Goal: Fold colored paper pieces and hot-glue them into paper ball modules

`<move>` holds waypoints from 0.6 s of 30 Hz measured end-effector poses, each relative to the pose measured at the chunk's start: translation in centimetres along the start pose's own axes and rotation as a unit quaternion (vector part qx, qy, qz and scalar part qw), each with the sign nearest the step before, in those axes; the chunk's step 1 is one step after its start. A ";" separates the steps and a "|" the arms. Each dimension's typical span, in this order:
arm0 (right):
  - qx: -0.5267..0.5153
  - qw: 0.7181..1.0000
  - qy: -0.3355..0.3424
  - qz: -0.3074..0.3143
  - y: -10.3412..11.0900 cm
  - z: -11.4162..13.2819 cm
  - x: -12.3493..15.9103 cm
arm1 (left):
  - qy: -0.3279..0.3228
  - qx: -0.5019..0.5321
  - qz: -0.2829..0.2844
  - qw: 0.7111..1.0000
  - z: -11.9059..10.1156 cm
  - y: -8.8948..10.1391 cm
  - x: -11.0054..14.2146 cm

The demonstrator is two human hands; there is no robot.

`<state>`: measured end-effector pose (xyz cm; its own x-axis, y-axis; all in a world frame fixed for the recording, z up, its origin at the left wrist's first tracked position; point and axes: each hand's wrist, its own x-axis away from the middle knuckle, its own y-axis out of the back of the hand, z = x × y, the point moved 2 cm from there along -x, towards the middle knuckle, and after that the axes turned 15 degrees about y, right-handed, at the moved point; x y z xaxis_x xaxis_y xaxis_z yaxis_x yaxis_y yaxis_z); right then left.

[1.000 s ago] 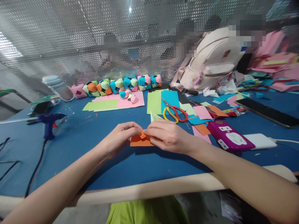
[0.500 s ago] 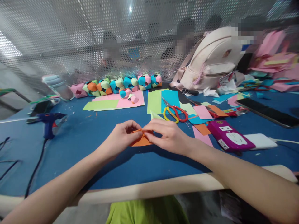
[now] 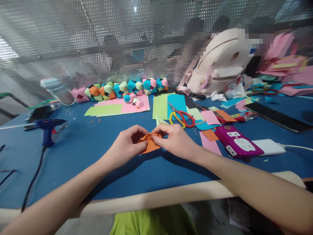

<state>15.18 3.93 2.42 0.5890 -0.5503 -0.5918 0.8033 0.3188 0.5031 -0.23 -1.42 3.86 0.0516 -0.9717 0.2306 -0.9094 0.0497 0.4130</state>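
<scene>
Between my hands is a piece of orange paper (image 3: pixel 152 145), partly folded, with a raised crease along its far edge. My left hand (image 3: pixel 129 141) pinches its left side, thumb on top. My right hand (image 3: pixel 174 140) grips the right side between thumb and fingers. Both hands are just above the blue table (image 3: pixel 137 178); some fingertips are hidden behind the paper. Beyond my right hand lie scissors (image 3: pixel 179 116) with yellow and red handles. Green sheets (image 3: pixel 160 107) and a blue sheet (image 3: pixel 179 102) lie by them.
Folded paper balls (image 3: pixel 120 89) stand in a row at the back. A glue gun (image 3: pixel 49 130) with its cord is on the left, near a bottle (image 3: pixel 57 91). To the right are a purple power strip (image 3: pixel 238 142), a phone (image 3: pixel 278 117) and a backpack (image 3: pixel 217 65).
My fingers have spread apart along the orange paper, so more of its middle shows. The right hand's fingers have drawn back to the right. The view has shifted slightly.
</scene>
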 end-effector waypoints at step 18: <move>0.049 0.997 0.050 0.022 -0.2 -0.1 0.1 | -0.029 -0.016 -0.083 0.996 0.0 -0.1 0.0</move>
<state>15.10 3.90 2.21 0.6338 -0.4551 -0.6254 0.7666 0.2618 0.5864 -0.08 -1.41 3.83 0.1752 -0.9789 0.1051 -0.8770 -0.1066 0.4685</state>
